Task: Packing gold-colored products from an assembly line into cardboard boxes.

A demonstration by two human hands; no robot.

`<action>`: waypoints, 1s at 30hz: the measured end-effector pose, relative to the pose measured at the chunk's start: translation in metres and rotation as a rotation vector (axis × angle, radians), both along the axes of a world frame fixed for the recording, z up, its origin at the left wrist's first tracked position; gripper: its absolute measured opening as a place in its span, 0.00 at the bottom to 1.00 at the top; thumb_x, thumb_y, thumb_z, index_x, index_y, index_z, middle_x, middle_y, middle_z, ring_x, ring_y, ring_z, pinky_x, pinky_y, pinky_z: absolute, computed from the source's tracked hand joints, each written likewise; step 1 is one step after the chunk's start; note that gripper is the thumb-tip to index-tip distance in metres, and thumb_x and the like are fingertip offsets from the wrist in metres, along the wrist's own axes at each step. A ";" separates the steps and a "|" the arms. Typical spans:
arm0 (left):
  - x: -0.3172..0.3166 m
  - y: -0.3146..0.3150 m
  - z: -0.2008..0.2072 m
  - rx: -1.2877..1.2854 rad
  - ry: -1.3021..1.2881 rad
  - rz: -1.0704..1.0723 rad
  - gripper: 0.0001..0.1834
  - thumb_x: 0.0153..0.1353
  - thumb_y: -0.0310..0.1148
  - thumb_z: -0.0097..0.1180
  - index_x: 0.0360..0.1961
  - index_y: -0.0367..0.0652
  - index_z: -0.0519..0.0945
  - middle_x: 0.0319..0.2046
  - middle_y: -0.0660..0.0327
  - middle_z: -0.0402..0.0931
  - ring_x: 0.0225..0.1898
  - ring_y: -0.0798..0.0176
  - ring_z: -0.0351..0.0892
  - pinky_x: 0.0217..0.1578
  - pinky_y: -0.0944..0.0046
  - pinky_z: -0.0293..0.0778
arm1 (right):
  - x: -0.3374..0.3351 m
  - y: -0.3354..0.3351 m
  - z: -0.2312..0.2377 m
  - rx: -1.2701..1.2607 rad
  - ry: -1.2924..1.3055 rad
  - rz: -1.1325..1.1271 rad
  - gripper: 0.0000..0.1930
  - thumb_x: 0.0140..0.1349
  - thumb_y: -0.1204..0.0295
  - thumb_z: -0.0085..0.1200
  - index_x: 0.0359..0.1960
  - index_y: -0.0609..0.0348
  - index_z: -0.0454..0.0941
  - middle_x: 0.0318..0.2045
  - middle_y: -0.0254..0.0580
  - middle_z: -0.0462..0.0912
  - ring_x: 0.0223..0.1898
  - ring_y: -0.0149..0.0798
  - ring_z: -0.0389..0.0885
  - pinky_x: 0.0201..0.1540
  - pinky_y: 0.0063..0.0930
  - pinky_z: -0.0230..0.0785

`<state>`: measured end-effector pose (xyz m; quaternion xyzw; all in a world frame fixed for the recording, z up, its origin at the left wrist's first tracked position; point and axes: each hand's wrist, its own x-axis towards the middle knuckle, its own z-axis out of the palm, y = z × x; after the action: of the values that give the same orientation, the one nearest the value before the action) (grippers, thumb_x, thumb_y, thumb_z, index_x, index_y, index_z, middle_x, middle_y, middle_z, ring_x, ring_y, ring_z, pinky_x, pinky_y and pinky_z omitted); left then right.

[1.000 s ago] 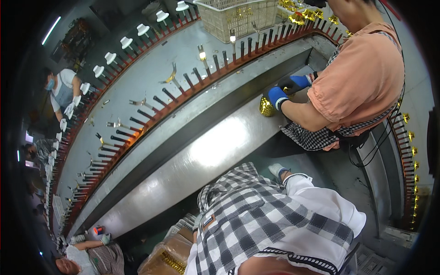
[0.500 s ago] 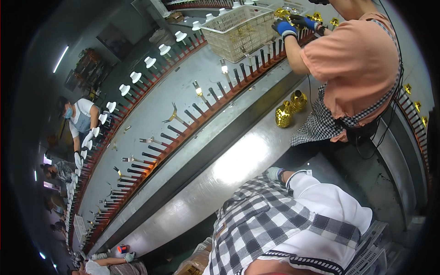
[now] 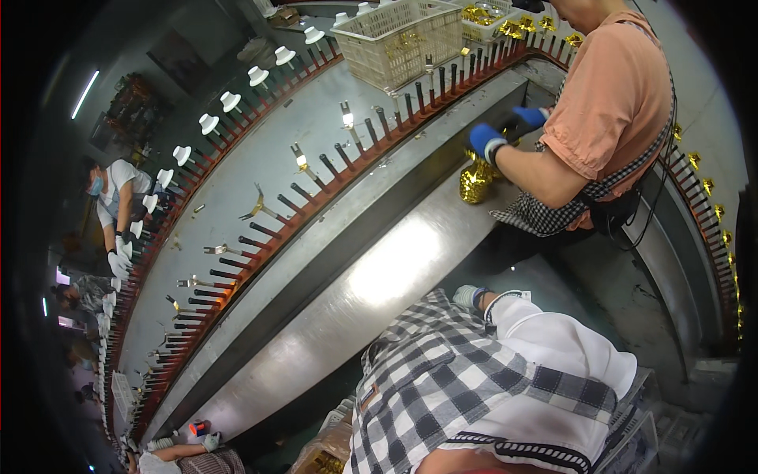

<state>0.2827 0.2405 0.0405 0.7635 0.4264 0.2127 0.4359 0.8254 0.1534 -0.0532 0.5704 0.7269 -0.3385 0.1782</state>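
My right hand (image 3: 470, 297), in a pale knit glove with a dark-striped cuff, rests by the far edge of my black-and-white checked apron (image 3: 466, 363). Part of it is hidden by the apron, and its fingers are too small and covered to make out. My left hand does not show. Nearest to my right hand is the bare metal ledge (image 3: 395, 268) along the conveyor. Farther up that ledge stands a shiny gold vessel (image 3: 475, 183). A co-worker's blue-gloved hand (image 3: 483, 141) is just above it.
A curved conveyor carries black-tipped spindles (image 3: 300, 192), several with metal clips. A white plastic crate (image 3: 399, 47) sits on the conveyor's inner surface. White cup-shaped pieces (image 3: 230, 101) line the far track. A cardboard box (image 3: 328, 446) with gold pieces stands beside me at the bottom.
The co-worker's blue-gloved hands have come down from the spindles to the gold vessels on the ledge. The clips have shifted along the track, down and left. My right hand stays by the apron.
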 end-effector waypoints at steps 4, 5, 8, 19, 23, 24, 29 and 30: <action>0.009 -0.006 -0.010 -0.049 0.026 -0.021 0.27 0.69 0.51 0.46 0.62 0.44 0.75 0.56 0.38 0.77 0.57 0.31 0.75 0.57 0.47 0.72 | -0.004 -0.010 0.009 -0.109 0.065 -0.286 0.16 0.68 0.64 0.48 0.47 0.55 0.87 0.50 0.54 0.85 0.53 0.57 0.83 0.56 0.45 0.76; 0.003 -0.008 -0.011 -0.055 0.044 -0.015 0.28 0.69 0.51 0.46 0.62 0.44 0.75 0.56 0.38 0.77 0.57 0.31 0.75 0.57 0.47 0.72 | -0.010 -0.006 0.018 -0.111 0.076 -0.278 0.16 0.68 0.64 0.48 0.47 0.55 0.87 0.50 0.54 0.85 0.53 0.57 0.83 0.56 0.45 0.76; -0.005 -0.014 -0.019 -0.076 0.070 -0.018 0.28 0.69 0.51 0.46 0.61 0.44 0.75 0.56 0.38 0.77 0.57 0.31 0.75 0.57 0.47 0.72 | -0.009 -0.005 0.025 -0.159 0.020 -0.337 0.18 0.68 0.60 0.48 0.49 0.55 0.86 0.52 0.54 0.84 0.54 0.57 0.83 0.58 0.44 0.74; -0.013 -0.013 -0.028 -0.167 0.165 -0.064 0.28 0.69 0.52 0.46 0.61 0.44 0.76 0.56 0.39 0.77 0.58 0.32 0.75 0.58 0.47 0.72 | -0.027 0.014 0.024 -0.213 0.098 -0.626 0.21 0.65 0.58 0.55 0.55 0.54 0.85 0.54 0.52 0.85 0.58 0.55 0.81 0.61 0.44 0.72; -0.016 -0.020 -0.036 -0.210 0.206 -0.082 0.28 0.69 0.52 0.46 0.61 0.44 0.76 0.56 0.39 0.78 0.58 0.32 0.75 0.58 0.47 0.72 | -0.029 0.012 0.013 -0.229 0.079 -0.649 0.21 0.64 0.59 0.55 0.55 0.54 0.85 0.53 0.52 0.85 0.58 0.54 0.82 0.61 0.44 0.72; -0.011 -0.021 -0.038 -0.222 0.212 -0.093 0.28 0.69 0.52 0.46 0.61 0.44 0.76 0.56 0.39 0.78 0.58 0.32 0.75 0.58 0.47 0.72 | -0.024 0.011 0.008 -0.208 0.098 -0.650 0.21 0.64 0.57 0.54 0.52 0.55 0.85 0.52 0.54 0.85 0.57 0.55 0.82 0.59 0.45 0.74; 0.020 -0.023 -0.044 -0.269 0.265 -0.162 0.28 0.69 0.52 0.47 0.60 0.44 0.77 0.56 0.39 0.78 0.58 0.32 0.75 0.58 0.47 0.72 | -0.005 0.005 -0.004 -0.183 0.136 -0.682 0.22 0.63 0.56 0.52 0.49 0.57 0.86 0.50 0.56 0.85 0.56 0.56 0.83 0.57 0.46 0.75; 0.037 -0.014 -0.038 -0.273 0.279 -0.191 0.28 0.69 0.52 0.47 0.60 0.44 0.77 0.56 0.39 0.78 0.58 0.33 0.75 0.58 0.47 0.72 | -0.001 0.006 -0.002 -0.196 0.141 -0.682 0.22 0.63 0.56 0.51 0.49 0.58 0.86 0.50 0.57 0.85 0.56 0.55 0.83 0.57 0.45 0.75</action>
<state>0.3201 0.2268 0.0030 0.7565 0.4330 0.0032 0.4902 0.8242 0.1596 -0.0551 0.7356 0.4695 -0.4849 0.0584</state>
